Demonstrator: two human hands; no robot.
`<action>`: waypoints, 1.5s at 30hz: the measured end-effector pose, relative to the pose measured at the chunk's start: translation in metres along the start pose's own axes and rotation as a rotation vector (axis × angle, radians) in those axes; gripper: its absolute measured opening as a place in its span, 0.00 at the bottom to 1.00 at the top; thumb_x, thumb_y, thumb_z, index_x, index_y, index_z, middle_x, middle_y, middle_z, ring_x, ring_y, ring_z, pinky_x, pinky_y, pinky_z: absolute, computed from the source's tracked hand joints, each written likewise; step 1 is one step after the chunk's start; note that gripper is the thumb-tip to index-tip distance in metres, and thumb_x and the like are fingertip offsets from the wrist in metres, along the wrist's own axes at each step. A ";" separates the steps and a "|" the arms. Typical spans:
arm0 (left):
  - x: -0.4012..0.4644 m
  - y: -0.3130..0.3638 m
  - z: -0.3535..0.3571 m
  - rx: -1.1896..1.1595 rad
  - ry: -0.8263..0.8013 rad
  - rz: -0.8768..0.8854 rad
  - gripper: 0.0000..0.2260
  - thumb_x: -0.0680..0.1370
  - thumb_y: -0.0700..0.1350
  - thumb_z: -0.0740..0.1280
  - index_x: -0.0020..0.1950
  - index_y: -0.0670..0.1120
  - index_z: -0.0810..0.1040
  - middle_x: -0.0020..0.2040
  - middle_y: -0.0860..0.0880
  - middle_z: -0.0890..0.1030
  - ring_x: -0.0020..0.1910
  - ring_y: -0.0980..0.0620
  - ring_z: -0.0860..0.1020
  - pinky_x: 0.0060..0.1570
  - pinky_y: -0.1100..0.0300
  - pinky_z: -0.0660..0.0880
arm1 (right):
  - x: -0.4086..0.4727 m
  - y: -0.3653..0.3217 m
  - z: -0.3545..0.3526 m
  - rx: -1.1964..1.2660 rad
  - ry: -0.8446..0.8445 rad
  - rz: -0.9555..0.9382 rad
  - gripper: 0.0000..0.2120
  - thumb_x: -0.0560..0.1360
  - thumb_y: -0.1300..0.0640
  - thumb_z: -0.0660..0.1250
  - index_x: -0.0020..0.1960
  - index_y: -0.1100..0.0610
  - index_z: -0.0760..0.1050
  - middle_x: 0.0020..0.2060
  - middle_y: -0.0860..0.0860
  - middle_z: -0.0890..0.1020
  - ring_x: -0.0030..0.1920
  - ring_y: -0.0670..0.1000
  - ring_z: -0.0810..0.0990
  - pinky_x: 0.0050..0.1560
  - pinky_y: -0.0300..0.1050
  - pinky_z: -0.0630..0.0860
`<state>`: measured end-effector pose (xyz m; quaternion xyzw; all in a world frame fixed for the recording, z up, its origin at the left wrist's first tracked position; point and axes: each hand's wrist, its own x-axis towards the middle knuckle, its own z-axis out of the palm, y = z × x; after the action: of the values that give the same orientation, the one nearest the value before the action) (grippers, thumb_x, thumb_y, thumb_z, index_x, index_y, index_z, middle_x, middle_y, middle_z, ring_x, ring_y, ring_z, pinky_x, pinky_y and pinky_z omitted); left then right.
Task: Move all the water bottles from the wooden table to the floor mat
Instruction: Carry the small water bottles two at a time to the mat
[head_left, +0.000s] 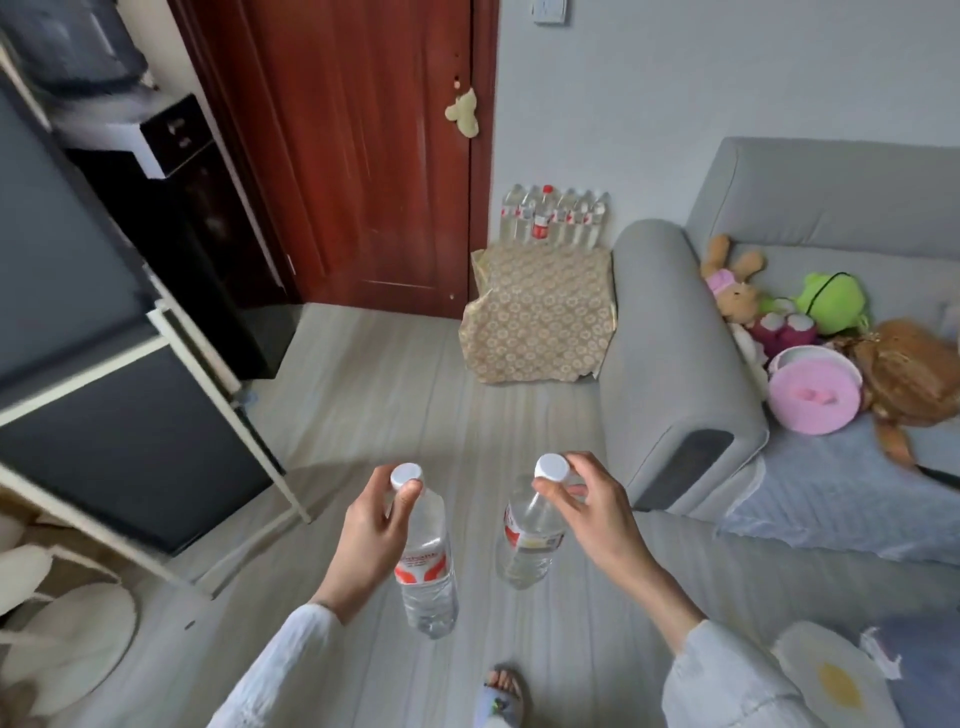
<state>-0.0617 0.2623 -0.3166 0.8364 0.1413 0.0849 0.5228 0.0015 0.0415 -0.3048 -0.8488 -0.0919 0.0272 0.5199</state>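
My left hand (371, 525) and right hand (587, 499) each pinch a bottle neck; carry both upright to the far mat (540, 312), setting them beside the standing row (553, 215).

Ahead of us the grey floor (395, 395) lies open up to the floor mat (540, 312). The sofa arm (670, 353) bounds this lane on the right, the dark cabinet (130, 415) on the left. Bottles (553, 215) occupy the mat's far edge.
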 end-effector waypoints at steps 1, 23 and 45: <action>0.020 0.007 0.007 0.006 -0.008 0.004 0.02 0.78 0.49 0.60 0.48 0.54 0.72 0.38 0.52 0.78 0.40 0.55 0.76 0.41 0.63 0.72 | 0.021 0.001 -0.006 0.002 0.003 0.003 0.07 0.69 0.55 0.71 0.45 0.53 0.74 0.45 0.50 0.79 0.46 0.50 0.78 0.50 0.41 0.74; 0.469 0.063 0.124 -0.003 -0.125 0.106 0.13 0.76 0.51 0.61 0.57 0.46 0.74 0.45 0.51 0.81 0.45 0.55 0.79 0.40 0.65 0.73 | 0.451 0.051 -0.044 -0.137 0.020 0.047 0.12 0.70 0.52 0.70 0.50 0.57 0.74 0.47 0.50 0.79 0.48 0.51 0.77 0.53 0.54 0.75; 0.834 0.074 0.225 0.235 -0.301 -0.049 0.10 0.74 0.43 0.67 0.54 0.44 0.74 0.46 0.47 0.79 0.49 0.45 0.77 0.39 0.64 0.65 | 0.830 0.135 -0.040 -0.266 -0.159 0.063 0.16 0.68 0.49 0.71 0.49 0.57 0.72 0.46 0.49 0.76 0.45 0.50 0.75 0.48 0.51 0.76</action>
<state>0.8033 0.3119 -0.3540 0.8912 0.0909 -0.0708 0.4387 0.8393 0.0999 -0.3656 -0.9079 -0.1089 0.0982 0.3927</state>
